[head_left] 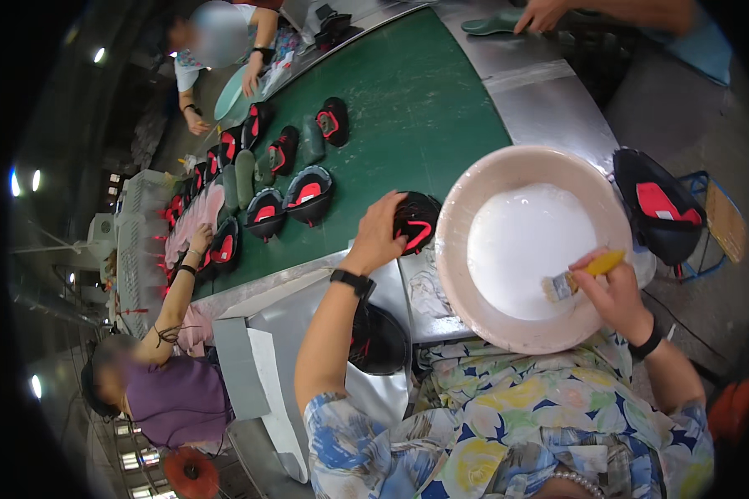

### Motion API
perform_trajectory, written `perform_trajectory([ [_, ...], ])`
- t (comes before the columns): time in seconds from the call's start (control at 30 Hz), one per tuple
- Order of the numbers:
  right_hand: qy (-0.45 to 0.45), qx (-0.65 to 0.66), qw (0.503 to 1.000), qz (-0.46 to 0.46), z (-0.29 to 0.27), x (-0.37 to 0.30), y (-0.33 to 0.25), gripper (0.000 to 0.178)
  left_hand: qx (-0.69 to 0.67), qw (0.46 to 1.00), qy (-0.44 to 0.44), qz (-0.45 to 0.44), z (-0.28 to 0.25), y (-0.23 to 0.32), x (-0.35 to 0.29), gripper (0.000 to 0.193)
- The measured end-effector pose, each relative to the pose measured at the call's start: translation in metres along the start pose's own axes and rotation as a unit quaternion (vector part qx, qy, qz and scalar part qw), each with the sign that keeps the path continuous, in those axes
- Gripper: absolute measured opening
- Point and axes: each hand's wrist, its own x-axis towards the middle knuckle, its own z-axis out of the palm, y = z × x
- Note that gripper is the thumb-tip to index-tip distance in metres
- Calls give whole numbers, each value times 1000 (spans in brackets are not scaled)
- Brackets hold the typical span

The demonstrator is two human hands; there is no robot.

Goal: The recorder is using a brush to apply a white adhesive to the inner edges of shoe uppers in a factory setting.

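My left hand (380, 231) grips a black shoe upper with red trim (418, 221) by its side, at the edge of the green belt. My right hand (614, 298) holds a paintbrush (601, 264) with a yellow handle and pale bristles. The bristles are over the white liquid (531, 249) in a large beige basin (458, 287); whether they touch its surface I cannot tell. The basin stands just right of the upper, close against my patterned apron.
Several black and red shoe parts (310, 193) and grey-green soles (244, 179) lie along the green belt (408, 91). Another upper (666, 206) is right of the basin, and one (379, 339) sits below my left forearm. Co-workers reach in at left (179, 391), far left and top right.
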Motion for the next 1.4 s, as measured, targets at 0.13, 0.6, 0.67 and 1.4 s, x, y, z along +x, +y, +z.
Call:
perform_trajectory([
  [0.13,-85,-51,994,-50,-15,32,-21,19,46,997,-69,0,20,-16,15,36],
  [0.6,-361,-226,884,-193,54,65,7,22,-519,802,128,-268,-85,-33,-84,41],
  [0.67,-310,-207,909,-189,25,79,2,20,-565,773,93,-274,-99,-21,-82,45],
  [1.4,104,100,984,-104,-10,80,-42,41,-509,834,161,-142,-44,161,7,48],
])
